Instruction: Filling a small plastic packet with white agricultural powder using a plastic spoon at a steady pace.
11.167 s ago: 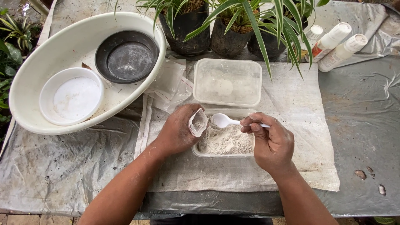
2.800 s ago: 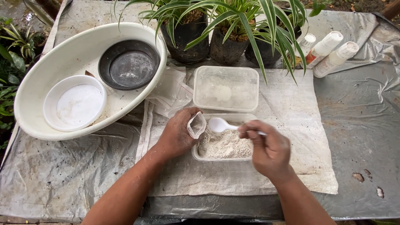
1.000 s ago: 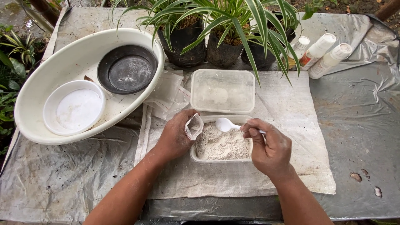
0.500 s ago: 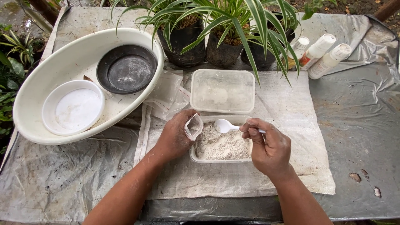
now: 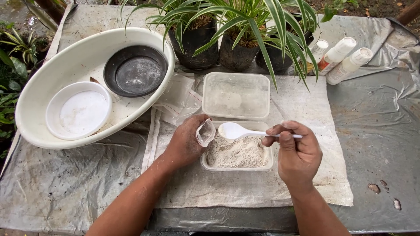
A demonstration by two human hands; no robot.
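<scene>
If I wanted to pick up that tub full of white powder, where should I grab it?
Probably grip the powder tub by its short ends, one hand on each, coming from the sides under the rim. It is open and full, so keep it level. The left hand and spoon are over it now.

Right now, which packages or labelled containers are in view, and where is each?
Small clear plastic pouch: open, held in the left hand over the powder tub.
Three white tubes: lying top right, one with an orange label.
Clear flat bags: left of the tub lid.
No signs or screens.
</scene>
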